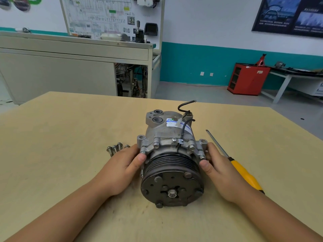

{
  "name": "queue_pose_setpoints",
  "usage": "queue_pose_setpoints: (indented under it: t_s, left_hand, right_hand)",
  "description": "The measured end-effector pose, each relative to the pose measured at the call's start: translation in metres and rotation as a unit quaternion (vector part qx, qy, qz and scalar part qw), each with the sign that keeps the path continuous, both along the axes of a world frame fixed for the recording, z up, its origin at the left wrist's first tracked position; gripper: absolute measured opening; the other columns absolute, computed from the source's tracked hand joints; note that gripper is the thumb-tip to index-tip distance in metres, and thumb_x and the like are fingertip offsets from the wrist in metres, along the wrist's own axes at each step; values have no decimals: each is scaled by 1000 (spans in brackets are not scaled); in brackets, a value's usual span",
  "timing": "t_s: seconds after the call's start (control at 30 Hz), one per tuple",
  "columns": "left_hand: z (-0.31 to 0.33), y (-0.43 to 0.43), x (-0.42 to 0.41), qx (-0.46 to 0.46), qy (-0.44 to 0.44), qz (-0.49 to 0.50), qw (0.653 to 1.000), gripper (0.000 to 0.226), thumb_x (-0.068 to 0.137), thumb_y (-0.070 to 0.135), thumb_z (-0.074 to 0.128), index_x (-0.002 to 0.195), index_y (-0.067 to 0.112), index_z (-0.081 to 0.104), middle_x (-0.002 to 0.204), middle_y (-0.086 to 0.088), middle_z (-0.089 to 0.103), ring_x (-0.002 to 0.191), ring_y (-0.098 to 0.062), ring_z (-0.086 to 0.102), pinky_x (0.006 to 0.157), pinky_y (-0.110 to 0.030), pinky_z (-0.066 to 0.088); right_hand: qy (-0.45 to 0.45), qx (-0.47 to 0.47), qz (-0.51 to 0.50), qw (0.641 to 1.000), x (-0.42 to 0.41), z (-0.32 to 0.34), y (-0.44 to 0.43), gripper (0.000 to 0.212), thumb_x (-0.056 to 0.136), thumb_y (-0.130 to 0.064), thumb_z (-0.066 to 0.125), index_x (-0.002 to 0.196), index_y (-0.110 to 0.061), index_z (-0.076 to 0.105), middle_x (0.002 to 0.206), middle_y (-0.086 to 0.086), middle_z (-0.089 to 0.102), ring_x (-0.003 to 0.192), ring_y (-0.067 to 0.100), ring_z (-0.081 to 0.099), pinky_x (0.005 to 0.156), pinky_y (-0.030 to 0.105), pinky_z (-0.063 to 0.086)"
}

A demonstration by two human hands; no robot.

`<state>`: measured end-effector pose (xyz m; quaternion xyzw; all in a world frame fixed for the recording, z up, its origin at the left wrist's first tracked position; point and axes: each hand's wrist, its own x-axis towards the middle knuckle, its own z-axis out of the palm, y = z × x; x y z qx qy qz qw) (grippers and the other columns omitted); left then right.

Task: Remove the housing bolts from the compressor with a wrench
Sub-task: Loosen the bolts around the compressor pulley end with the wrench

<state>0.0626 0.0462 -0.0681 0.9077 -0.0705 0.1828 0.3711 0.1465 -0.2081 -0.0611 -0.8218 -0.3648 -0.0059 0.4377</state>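
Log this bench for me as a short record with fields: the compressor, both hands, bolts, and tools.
compressor: lying on the table, pulley toward the camera
left hand: grips its left side
right hand: grips its right side
loose bolts: four, on the table left of the compressor
housing bolts: at least four heads seated in the housing
screwdriver: yellow handle, on the table by the right hand
wrench: none in view

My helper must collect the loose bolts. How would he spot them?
On the tan wooden tabletop, find the grey metal compressor with its black pulley. Left of it, just beyond the left hand, lie four short silver bolts in a cluster. Unlike the fitted housing bolts, they lie loose.
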Motion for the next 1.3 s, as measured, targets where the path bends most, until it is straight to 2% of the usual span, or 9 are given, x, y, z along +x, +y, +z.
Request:
queue_pose_setpoints:
  t_s: [0.07, 0.17, 0.33, 0.43, 0.57, 0.8, 0.93, 1.17, 1.3]
  left_hand:
    - [0, 0, 0, 13, -3, 2, 1000, 88, 71, 91, 3, 99, 26, 55, 93, 0, 64, 90, -18, 57, 82, -38, 43]
    - [0, 0, 0, 24, -2, 13, 1000, 96, 70, 91, 1, 99, 19, 57, 92, -1, 63, 90, -20, 56, 82, -39, 43]
    - [1, -4, 1, 28, -34, 27, 999, 70, 72, 90, 1, 85, 37, 45, 83, 7, 59, 82, -18, 55, 76, -35, 42]
    - [0, -4, 2, 18, -30, 23, 999, 82, 72, 89, 0, 90, 27, 51, 84, 2, 60, 82, -20, 55, 77, -40, 43]
    - [1, -6, 2, 3, -20, 20, 1000, 92, 72, 90, 1, 95, 20, 56, 89, 0, 61, 86, -22, 55, 80, -44, 44]
    - [8, -17, -3, -43, -41, 46, 997, 110, 63, 95, -2, 99, 12, 62, 87, -3, 66, 83, -19, 59, 75, -31, 42]
    - [12, -21, -7, -60, -28, 52, 996, 115, 59, 97, -3, 89, 7, 62, 81, -6, 66, 79, -23, 59, 75, -39, 44]
    - [27, -22, -6, -193, 9, 66, 979, 115, 51, 101, 27, 79, -6, 59, 81, -24, 64, 78, -36, 59, 84, -51, 47]
    - [39, -21, -5, -270, 39, 95, 957, 48, 87, 63, 47, 55, 32, 67, 61, 5, 65, 66, -19, 56, 78, -46, 50]
  right_hand:
    - [-10, -12, -1, 1000, 0, -1, 0, 74, 70, -91, 26, 114, -34, 42, 98, 8, 68, 90, 31, 63, 78, 51, 48]
    - [-21, -13, -8, 1000, 0, 0, 0, 69, 72, -89, 24, 111, -36, 42, 103, -8, 66, 92, 15, 62, 80, 44, 49]
    - [-28, -14, -25, 999, -1, 0, 3, 73, 70, -91, 20, 109, -33, 41, 96, -12, 63, 84, 6, 60, 74, 31, 47]
    - [-47, -7, -39, 998, -3, 0, 6, 65, 70, -91, 16, 99, -37, 38, 92, -19, 59, 87, -4, 55, 66, 12, 39]
    - [-65, 0, -54, 996, -5, -1, 7, 60, 72, -89, 13, 95, -39, 37, 90, -22, 56, 91, -8, 52, 64, 8, 37]
    - [-69, 63, -71, 993, -14, 0, 13, 67, 73, -88, 14, 102, -35, 43, 96, -20, 60, 93, -2, 56, 69, 15, 43]
    - [-77, 66, -73, 992, -16, 6, 10, 81, 73, -88, 15, 108, -23, 49, 89, -13, 65, 85, 2, 59, 70, 25, 46]
    - [-41, 109, -92, 989, -18, 29, 14, 49, 76, -83, 27, 76, -38, 42, 67, -9, 61, 54, 1, 49, 54, 28, 37]
    - [32, 134, -98, 986, -18, 46, 22, 43, 72, -74, 35, 70, -33, 49, 66, -8, 57, 59, 7, 48, 57, 28, 37]
